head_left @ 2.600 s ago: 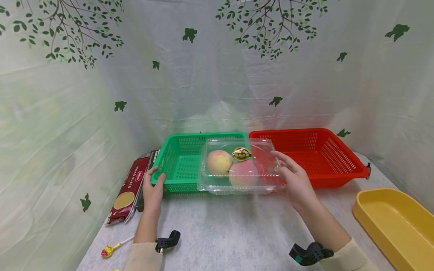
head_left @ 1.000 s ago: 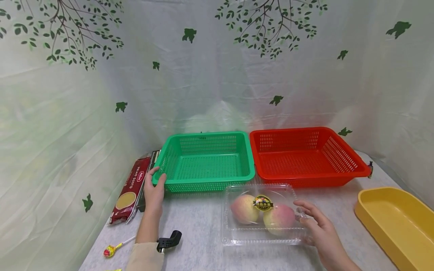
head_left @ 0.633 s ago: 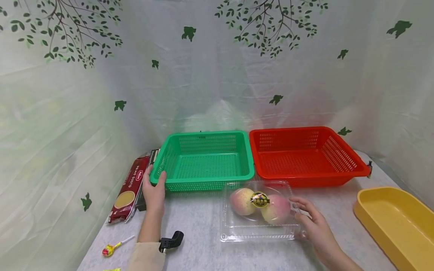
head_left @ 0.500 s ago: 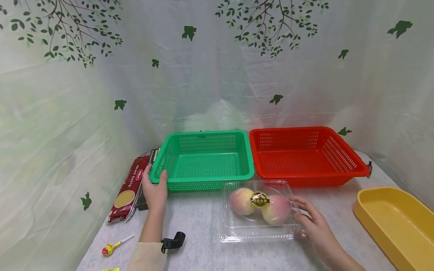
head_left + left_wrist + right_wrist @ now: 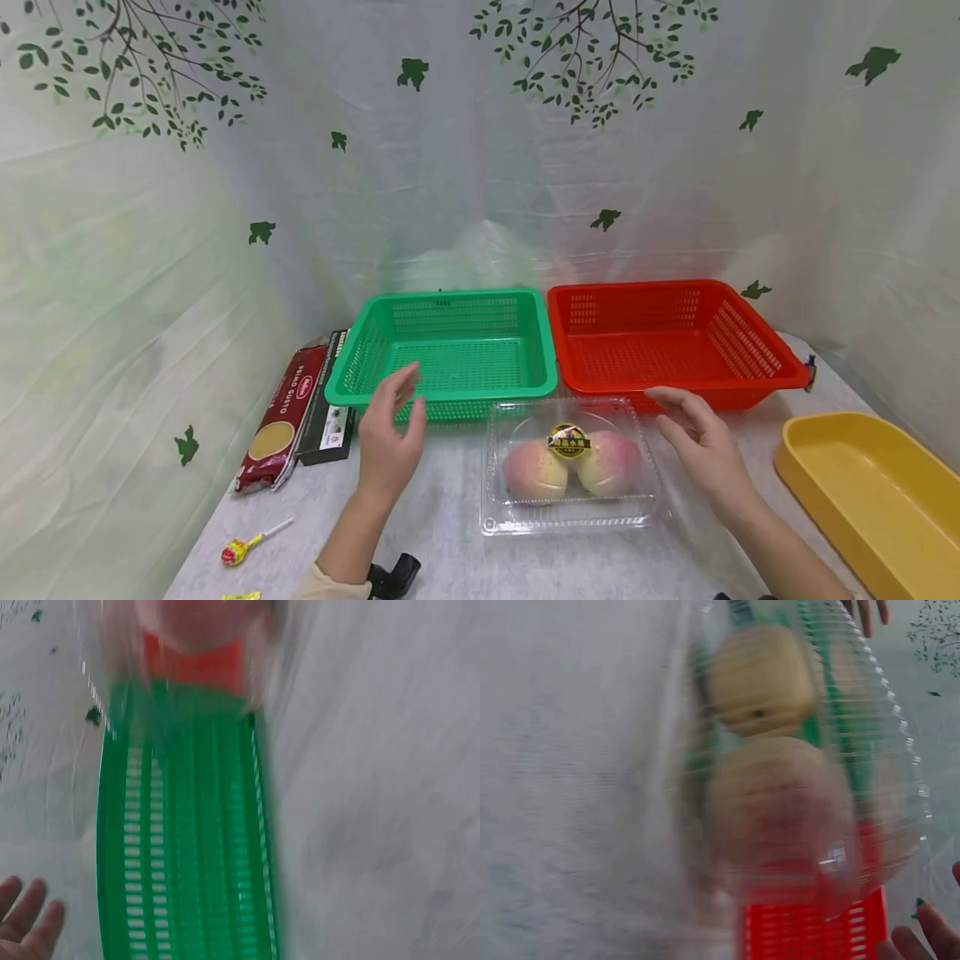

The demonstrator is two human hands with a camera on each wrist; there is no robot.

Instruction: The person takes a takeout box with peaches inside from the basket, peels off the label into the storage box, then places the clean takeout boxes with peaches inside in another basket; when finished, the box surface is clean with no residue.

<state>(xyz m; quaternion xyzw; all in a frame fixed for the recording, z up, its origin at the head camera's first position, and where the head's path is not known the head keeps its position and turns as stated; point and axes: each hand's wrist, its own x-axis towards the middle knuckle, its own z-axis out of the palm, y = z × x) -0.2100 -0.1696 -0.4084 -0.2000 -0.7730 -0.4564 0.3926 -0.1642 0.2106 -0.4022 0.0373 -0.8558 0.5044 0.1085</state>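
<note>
- The clear plastic clamshell box (image 5: pixel 567 467) rests flat on the grey table (image 5: pixel 450 533), lid closed, at 6 o'clock of the seam between the two baskets and just in front of them.
- Inside the box, two peaches (image 5: pixel 572 468) lie side by side and touch; a round dark-and-gold sticker (image 5: pixel 567 439) sits on the lid above them.
- The left hand (image 5: pixel 390 437) hovers at 9 o'clock of the box, near it but not touching. Its fingers are relaxed and spread; it holds nothing.
- The right hand (image 5: pixel 701 446) hovers at 3 o'clock of the box, just beside its right edge and clear of it. Its fingers are loosely extended; it holds nothing.
- The green basket (image 5: pixel 442 350) stands at 11 o'clock of the box, with the left hand in front of its near rim.
- The red basket (image 5: pixel 675 342) stands at 1 o'clock of the box, side against side with the green basket.
- The yellow tray (image 5: pixel 870 492) lies at 3 o'clock of the box, beyond the right hand.
- A red pasta packet (image 5: pixel 281 417) and a dark carton (image 5: pixel 327 412) lie side by side at 9 o'clock of the green basket.
- A lollipop (image 5: pixel 243 546) lies at 8 o'clock of the box, near the table edge.
- The right wrist view shows the box and peaches blurred; the left wrist view shows the green basket wall blurred.
</note>
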